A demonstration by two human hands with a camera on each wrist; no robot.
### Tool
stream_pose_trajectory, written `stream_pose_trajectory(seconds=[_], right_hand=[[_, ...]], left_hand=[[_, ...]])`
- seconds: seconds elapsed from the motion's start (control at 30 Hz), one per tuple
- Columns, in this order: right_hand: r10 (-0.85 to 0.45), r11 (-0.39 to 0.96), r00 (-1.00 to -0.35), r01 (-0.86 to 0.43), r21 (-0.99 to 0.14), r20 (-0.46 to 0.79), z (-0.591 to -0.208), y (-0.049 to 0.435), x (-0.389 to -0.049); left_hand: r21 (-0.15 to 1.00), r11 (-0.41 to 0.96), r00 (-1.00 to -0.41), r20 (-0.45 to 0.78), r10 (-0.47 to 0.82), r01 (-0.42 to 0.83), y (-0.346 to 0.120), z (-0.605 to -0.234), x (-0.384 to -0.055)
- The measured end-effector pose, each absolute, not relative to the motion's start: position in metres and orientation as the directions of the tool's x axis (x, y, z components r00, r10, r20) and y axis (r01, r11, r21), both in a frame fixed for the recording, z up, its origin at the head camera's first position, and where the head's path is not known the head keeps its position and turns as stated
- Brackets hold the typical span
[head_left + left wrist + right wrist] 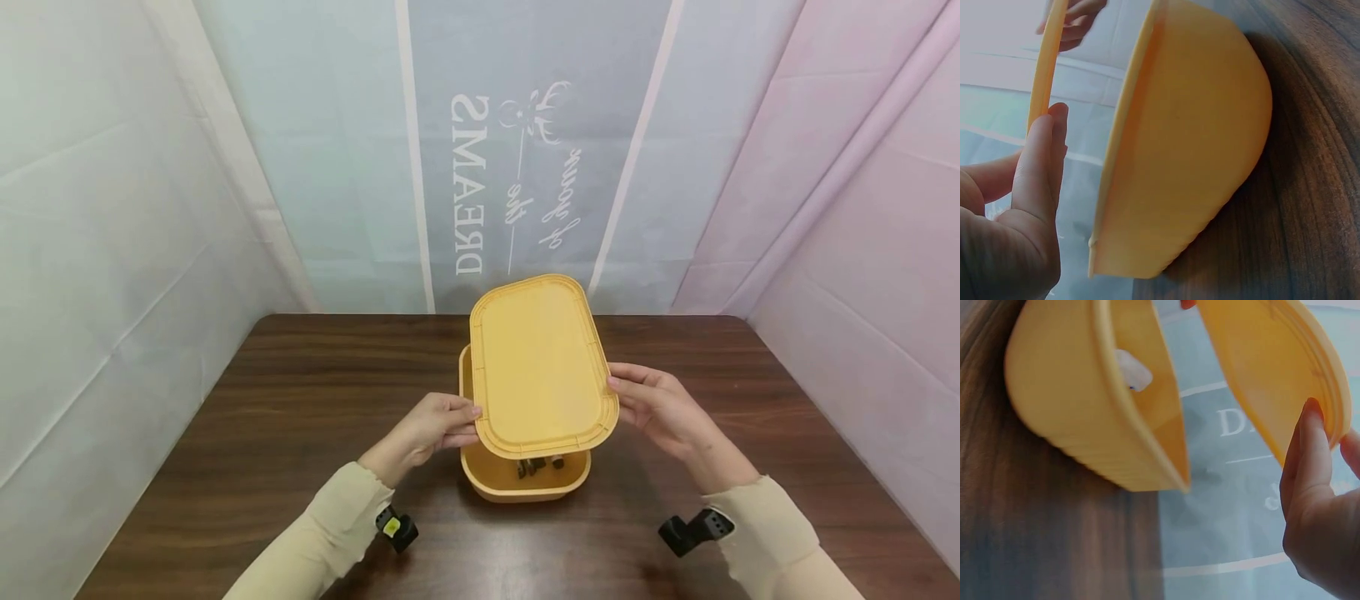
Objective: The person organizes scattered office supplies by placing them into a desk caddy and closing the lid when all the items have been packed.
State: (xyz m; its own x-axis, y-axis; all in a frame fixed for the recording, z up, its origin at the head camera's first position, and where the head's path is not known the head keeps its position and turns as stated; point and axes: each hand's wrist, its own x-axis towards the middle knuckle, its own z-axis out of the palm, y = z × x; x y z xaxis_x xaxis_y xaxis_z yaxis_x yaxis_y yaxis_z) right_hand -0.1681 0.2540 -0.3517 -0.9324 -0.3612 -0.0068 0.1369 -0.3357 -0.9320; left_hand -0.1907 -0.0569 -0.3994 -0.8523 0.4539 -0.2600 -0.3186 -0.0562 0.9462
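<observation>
A yellow rectangular lid (542, 362) with rounded corners is held above a yellow plastic box (510, 492), tilted and apart from its rim. My left hand (438, 425) pinches the lid's left edge between thumb and fingers. On the opposite edge, my right hand (660, 408) pinches it the same way. The box stands upright on the table, its opening partly covered from view by the lid. Inside lie small dark items (536, 467) whose kind I cannot tell. The right wrist view also shows a whitish object (1135, 370) within the box.
A dark wood-grain table (337, 367) carries the box. Behind it hangs a grey-blue cloth (525, 50) with mirrored white lettering, and pale cloth walls (112, 250) stand on both sides. Black straps with small devices (697, 532) are on both wrists.
</observation>
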Motion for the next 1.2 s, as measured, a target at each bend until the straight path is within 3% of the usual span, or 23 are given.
stream_pose_trajectory(seconds=[0.23,0.5,0.73,0.97,1.2], right_hand=[[-0.308,-0.334,-0.95,0.057,-0.941,0.052,-0.329,0.243,-0.165],[-0.224,-0.295,-0.974,0.041,-0.955,0.027,-0.313,0.236,-0.162],[-0.137,-0.137,-0.991,0.021,-0.99,-0.002,-0.309,0.235,-0.161],[-0.133,0.059,-0.991,-0.039,-0.997,0.031,-0.312,0.226,-0.162],[-0.144,0.102,-0.988,-0.064,-0.993,0.049,-0.315,0.212,-0.16]], left_hand=[[0.932,-0.055,-0.833,-0.294,0.468,-0.359,-0.052,-0.402,-0.192],[0.945,-0.001,-0.859,-0.296,0.418,-0.326,-0.054,-0.401,-0.2],[0.968,0.014,-0.895,-0.236,0.378,-0.25,-0.056,-0.359,-0.217],[0.964,-0.113,-0.894,-0.176,0.413,-0.242,-0.012,-0.313,-0.226],[0.932,-0.215,-0.905,-0.196,0.378,-0.292,0.022,-0.298,-0.24]])
